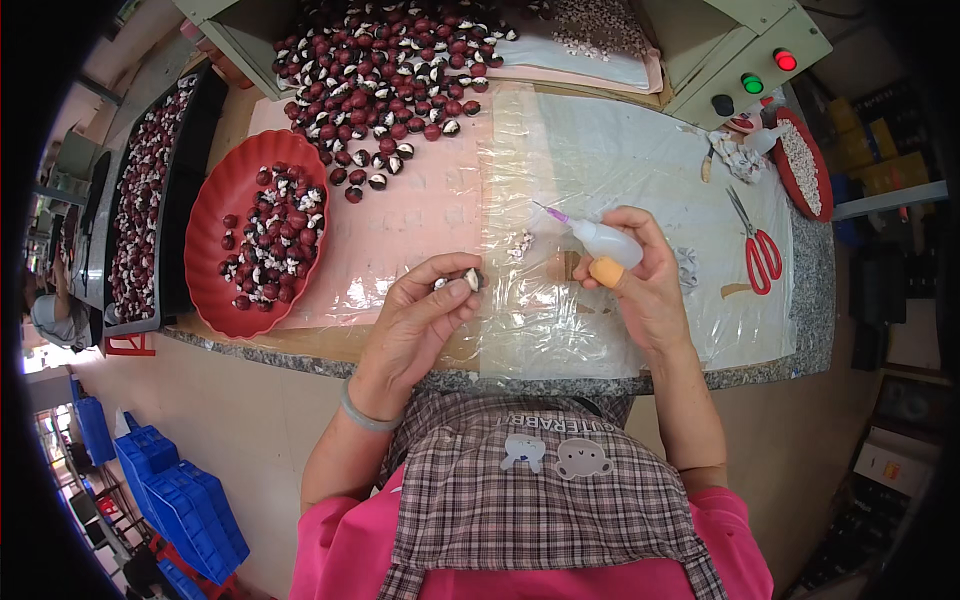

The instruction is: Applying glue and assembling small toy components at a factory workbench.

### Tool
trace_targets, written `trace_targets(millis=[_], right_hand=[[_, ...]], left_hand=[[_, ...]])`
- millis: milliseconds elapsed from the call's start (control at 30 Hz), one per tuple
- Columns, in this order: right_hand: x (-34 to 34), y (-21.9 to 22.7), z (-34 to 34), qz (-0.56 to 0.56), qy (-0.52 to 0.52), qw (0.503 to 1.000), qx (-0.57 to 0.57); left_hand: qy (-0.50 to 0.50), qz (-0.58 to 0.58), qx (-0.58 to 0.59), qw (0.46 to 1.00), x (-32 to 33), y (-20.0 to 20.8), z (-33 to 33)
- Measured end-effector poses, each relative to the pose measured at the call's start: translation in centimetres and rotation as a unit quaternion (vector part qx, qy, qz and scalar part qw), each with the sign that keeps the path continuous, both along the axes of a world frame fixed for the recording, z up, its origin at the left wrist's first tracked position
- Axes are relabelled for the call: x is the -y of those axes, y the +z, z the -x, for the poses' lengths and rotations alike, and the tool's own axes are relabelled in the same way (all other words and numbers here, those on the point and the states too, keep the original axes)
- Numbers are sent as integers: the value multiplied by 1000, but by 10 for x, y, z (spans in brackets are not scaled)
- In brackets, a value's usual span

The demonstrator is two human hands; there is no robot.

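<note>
Near the table's front edge, my left hand (422, 310) pinches a small dark-and-white ball piece (475, 280) between thumb and fingers. My right hand (652, 290) is wrapped round a translucent squeeze bottle (608, 242) with a purple base to its thin needle tip. The needle points up and left, apart from the ball piece. An orange cover (606, 270) sits on a digit of my right hand. Just beyond the hands, a small cluster of pale bits (521, 243) lies on the plastic-covered table (560, 335). A heap of dark red, black and white balls (390, 85) spreads at the back.
A red scalloped bowl (200, 270) of red-and-white pieces stands at left, beside a long black tray (185, 200) of more. Red-handled scissors (760, 262) lie at right, below crumpled white material (738, 158). A red dish (815, 205) holds pale bits. A metal housing (715, 65) with lit buttons frames the back.
</note>
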State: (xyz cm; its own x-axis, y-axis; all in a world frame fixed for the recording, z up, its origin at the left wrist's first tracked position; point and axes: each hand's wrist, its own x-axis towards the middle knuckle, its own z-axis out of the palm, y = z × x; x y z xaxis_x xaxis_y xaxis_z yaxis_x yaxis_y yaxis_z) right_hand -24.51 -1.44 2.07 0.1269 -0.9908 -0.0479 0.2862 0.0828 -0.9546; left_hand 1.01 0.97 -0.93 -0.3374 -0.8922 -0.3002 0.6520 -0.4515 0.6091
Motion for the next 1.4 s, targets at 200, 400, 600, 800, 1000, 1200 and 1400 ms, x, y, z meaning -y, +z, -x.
trace_targets(millis=[200,400,600,800,1000,1200,1400], right_hand=[[16,-16,-13,-118,55,991,3],[32,-20,-27,8,28,923,-384],[38,-25,-34,129,44,871,-472],[40,-17,-34,176,74,852,-487],[24,2,-33,-13,75,952,-297],[-3,13,-37,-39,115,988,-97],[-16,10,-41,-18,96,977,-191]], left_hand=[[35,-27,0,999,-4,0,-11],[30,-22,2,999,-5,-3,-14],[17,-13,3,1000,-3,-1,-14],[13,2,11,1000,-3,-4,-12],[-13,16,63,998,-4,0,-2],[-55,76,105,990,-8,2,12],[-58,120,190,973,-11,8,20]])
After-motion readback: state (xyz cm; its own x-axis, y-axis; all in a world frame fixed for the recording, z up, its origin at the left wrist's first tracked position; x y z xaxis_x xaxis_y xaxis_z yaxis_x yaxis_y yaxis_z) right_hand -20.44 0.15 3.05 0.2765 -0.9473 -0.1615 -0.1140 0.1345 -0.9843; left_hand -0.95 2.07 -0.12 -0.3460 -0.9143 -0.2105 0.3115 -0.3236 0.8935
